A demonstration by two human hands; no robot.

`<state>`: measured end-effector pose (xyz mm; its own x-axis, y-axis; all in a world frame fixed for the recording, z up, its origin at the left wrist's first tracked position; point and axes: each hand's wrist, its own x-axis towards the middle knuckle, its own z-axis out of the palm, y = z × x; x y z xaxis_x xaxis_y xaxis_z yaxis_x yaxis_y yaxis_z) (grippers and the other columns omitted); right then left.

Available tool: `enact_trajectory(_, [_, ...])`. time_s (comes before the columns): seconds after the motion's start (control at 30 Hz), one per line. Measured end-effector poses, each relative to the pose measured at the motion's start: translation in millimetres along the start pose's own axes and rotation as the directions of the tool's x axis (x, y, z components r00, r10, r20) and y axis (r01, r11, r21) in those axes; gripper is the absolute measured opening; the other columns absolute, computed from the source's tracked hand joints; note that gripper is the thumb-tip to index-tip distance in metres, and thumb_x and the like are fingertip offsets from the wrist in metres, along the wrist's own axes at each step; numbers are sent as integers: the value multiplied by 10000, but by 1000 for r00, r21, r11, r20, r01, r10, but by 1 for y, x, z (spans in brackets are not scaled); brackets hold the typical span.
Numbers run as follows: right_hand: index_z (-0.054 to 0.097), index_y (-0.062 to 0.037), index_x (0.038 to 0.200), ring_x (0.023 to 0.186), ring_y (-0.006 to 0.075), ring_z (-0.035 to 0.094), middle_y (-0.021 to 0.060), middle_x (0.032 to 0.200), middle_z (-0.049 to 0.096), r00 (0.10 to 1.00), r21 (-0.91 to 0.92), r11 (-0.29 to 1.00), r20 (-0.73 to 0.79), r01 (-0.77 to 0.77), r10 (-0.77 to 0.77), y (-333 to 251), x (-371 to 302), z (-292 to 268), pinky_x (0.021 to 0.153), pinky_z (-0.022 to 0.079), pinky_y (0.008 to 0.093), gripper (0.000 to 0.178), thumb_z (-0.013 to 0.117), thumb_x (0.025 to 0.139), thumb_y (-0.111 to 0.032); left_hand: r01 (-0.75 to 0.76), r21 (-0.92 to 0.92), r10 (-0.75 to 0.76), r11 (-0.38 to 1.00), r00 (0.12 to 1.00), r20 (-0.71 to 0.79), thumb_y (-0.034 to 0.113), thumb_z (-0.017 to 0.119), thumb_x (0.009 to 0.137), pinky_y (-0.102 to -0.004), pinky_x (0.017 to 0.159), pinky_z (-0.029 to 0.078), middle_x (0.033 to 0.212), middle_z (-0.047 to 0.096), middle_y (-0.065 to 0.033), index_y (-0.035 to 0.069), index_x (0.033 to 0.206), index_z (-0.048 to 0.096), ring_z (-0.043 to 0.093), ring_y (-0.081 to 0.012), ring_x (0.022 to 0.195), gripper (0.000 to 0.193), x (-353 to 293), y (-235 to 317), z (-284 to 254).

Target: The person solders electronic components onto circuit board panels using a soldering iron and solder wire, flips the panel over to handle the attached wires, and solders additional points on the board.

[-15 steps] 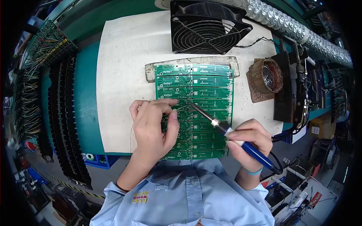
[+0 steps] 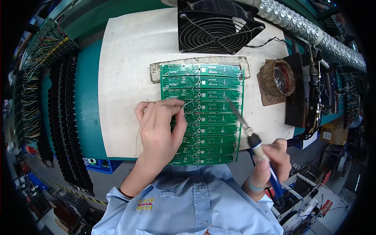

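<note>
A green circuit board panel (image 2: 203, 113), made of long narrow strips stacked one above another, lies on a pale sheet (image 2: 121, 78) covering the teal bench, its top edge resting on a worn grey slat (image 2: 156, 70). The left hand (image 2: 160, 129) rests on the panel's left side, fingers pinched together on a thin wire (image 2: 187, 104) that points at a middle strip. The right hand (image 2: 270, 164), off the bench's near edge, is wrapped tight around a blue-handled soldering iron (image 2: 250, 135) whose metal tip hovers over the panel's right part. A black square fan (image 2: 217, 25) stands behind, a ribbed silver hose (image 2: 305, 29) beside it, and a crusted brown round pot (image 2: 279, 77) sits to the right.
</note>
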<state>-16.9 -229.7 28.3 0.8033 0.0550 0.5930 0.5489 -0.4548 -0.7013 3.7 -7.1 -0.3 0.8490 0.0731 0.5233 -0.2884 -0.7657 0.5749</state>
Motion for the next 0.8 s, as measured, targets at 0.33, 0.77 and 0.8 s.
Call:
enact_trajectory(0.33, [658, -59, 814, 425, 113, 381, -16, 519, 504, 982, -78, 988, 145, 136, -123, -16, 17, 36, 583, 372, 236, 159, 639, 663, -104, 42, 5, -42, 999, 999, -8, -70, 627, 675, -339, 813, 359, 842, 612, -59, 33, 827, 535, 521, -173, 700, 205, 3, 1, 5])
enact_trajectory(0.77, [638, -33, 768, 428, 125, 346, 0, 506, 509, 963, -173, 970, 240, 168, -124, -19, 18, 40, 582, 366, 263, 141, 611, 684, -143, 28, 54, -30, 998, 999, 22, -66, 621, 675, -351, 842, 363, 836, 590, -56, 38, 820, 521, 522, -180, 725, 204, 5, 2, 8])
enact_trajectory(0.8, [641, -34, 772, 425, 123, 345, -5, 501, 506, 957, -186, 965, 254, 187, -137, -20, 18, 40, 582, 364, 260, 143, 614, 682, -143, 23, 63, -24, 998, 999, 25, -65, 620, 676, -352, 845, 364, 835, 589, -55, 38, 820, 521, 522, -179, 726, 203, 6, 2, 8])
